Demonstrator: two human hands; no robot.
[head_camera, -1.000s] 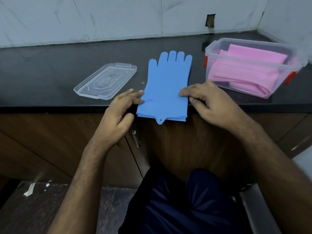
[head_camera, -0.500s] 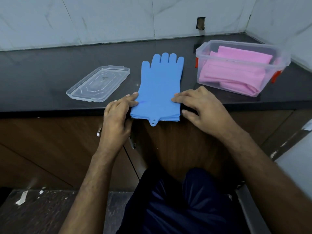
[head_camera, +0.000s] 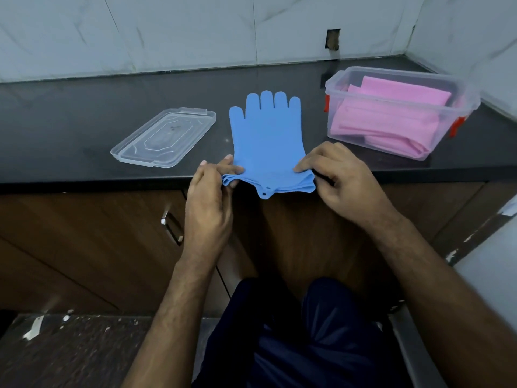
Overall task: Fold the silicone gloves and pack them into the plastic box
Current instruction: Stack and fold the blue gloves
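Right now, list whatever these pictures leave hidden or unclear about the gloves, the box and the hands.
- Head view, blue gloves: layered cuff edges show, but the top layer hides how many lie stacked.
- Pink gloves in the plastic box: their count and folds are blurred by the cloudy wall.
- Left hand and right hand: the fingertips under the cuff are covered by the glove.
- Lid: its centre marking is too small to read.
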